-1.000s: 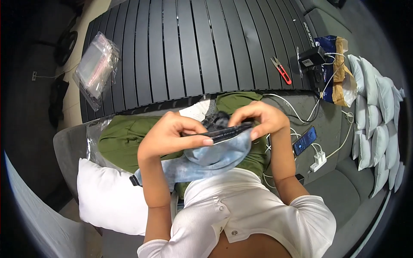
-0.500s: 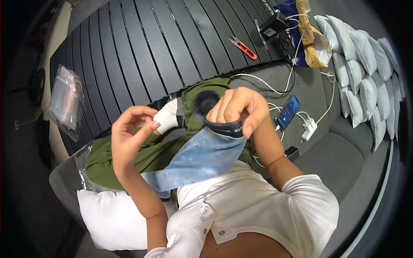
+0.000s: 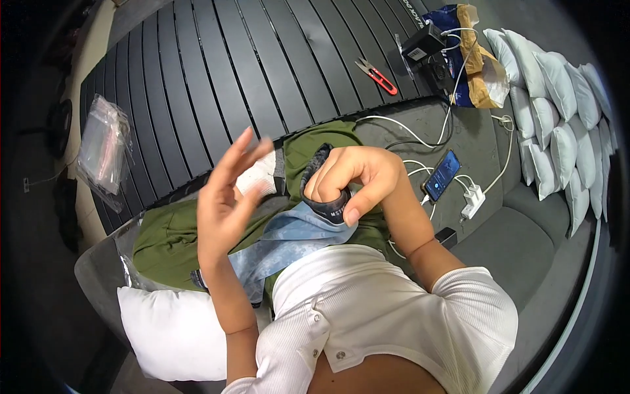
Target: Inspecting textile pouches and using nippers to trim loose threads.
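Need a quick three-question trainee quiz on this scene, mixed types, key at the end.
1. Multiple choice. The bare right hand holds: A) a plump white pillow; B) a light-blue, mottled, dark-banded cloth; C) a dark, rectangular smartphone.

2. True or false: the bare left hand also grips that cloth.

3. Short answer: where do the slim, red-handled metal snips lie?

Key:
1. B.
2. False; it is open, with nothing visible in its grasp.
3. On the black slatted table, near its edge.
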Available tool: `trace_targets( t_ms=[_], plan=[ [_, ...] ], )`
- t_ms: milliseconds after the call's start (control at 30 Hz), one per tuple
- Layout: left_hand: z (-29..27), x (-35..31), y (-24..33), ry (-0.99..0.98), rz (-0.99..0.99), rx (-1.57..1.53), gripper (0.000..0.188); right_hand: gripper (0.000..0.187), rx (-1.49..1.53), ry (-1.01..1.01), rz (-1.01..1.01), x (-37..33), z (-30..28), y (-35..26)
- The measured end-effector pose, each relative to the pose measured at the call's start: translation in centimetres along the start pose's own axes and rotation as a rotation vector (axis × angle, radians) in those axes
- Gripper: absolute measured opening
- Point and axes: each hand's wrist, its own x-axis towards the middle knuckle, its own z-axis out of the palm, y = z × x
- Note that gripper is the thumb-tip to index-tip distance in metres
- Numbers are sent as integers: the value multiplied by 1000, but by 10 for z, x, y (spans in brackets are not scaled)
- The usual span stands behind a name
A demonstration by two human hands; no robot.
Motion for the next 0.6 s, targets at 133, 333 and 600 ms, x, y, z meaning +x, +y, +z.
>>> trace_targets(
  t_ms=[133, 333, 600],
  plan=[
    [1, 0, 8, -340, 243, -27, 60, 27, 22, 94, 132, 1, 6, -6],
    [4, 2, 9, -390, 49, 126, 29, 25, -25, 266, 268, 9, 15, -20],
    [-18, -5, 18, -432, -115, -55, 22, 34, 277, 310, -111, -19, -10, 0]
  ],
)
